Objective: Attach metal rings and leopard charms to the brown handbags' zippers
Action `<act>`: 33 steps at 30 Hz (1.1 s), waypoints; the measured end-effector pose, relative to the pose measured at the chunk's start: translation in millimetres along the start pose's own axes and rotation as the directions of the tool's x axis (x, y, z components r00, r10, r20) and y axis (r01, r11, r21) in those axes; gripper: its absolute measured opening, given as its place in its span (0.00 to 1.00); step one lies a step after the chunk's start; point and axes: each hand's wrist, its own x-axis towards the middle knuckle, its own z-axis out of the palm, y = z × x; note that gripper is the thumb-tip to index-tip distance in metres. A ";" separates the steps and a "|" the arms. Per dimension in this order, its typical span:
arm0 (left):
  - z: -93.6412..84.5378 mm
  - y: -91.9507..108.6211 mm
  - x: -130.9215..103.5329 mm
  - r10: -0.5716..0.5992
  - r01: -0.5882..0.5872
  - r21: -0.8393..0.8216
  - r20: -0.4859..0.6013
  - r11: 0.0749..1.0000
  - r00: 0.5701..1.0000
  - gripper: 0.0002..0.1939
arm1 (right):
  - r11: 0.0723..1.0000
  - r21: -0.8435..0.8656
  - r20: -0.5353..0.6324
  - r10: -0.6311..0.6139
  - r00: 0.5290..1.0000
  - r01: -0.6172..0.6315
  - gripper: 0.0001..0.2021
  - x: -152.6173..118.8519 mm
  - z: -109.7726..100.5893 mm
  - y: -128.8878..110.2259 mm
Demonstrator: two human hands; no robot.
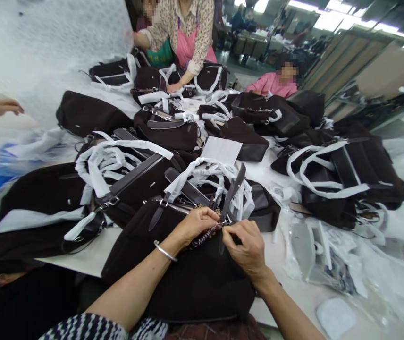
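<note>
1. A dark bag [195,283] sat at the near edge of the desk [81,260], directly in front of the person, its zipped top facing up.
2. The left hand [197,225], with a silver bracelet [165,251] at its wrist, had thumb and fingertips pressed together over the bag's top; what lay in that grip was too small to tell.
3. The right hand [245,244] had its grip closed on silver hardware [224,223], just beside the left fingertips.
4. A braided chain [202,238] ran below the left hand toward the hardware.
5. White-wrapped handles [177,183] arched behind both hands.
6. More dark bags [92,113] crowded the desk beyond.
7. Across it, a co-worker's hand [175,88] rested among them.
</note>
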 end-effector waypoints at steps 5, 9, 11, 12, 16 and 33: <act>0.4 0.3 -0.1 -0.015 0.014 0.011 0.018 1.000 1.000 0.12 | 1.000 0.017 -0.056 0.013 0.998 -0.012 0.08 -1.6 -1.7 0.7; 1.2 1.9 -1.0 -0.057 0.055 0.040 0.048 0.998 0.997 0.11 | 1.000 -0.024 0.098 0.022 0.995 -0.019 0.11 -0.5 -4.3 2.7; 1.0 2.2 -1.2 -0.069 0.065 0.076 0.048 0.995 0.996 0.09 | 0.999 -0.026 0.145 0.033 0.989 -0.029 0.11 1.1 -7.8 2.6; 0.6 2.2 -1.2 -0.071 0.066 0.095 0.045 0.993 0.996 0.08 | 0.999 -0.009 0.139 0.045 0.989 -0.044 0.11 1.9 -9.8 2.1; -2.3 1.5 -1.2 -0.077 0.068 0.166 0.046 0.984 0.996 0.07 | 0.995 0.056 0.110 0.076 0.991 -0.083 0.10 2.6 -13.4 -0.7; -8.3 0.6 -5.2 -0.170 0.116 0.225 0.238 0.968 0.956 0.17 | 0.974 -0.085 0.354 -0.166 0.920 0.209 0.14 2.9 -5.9 2.7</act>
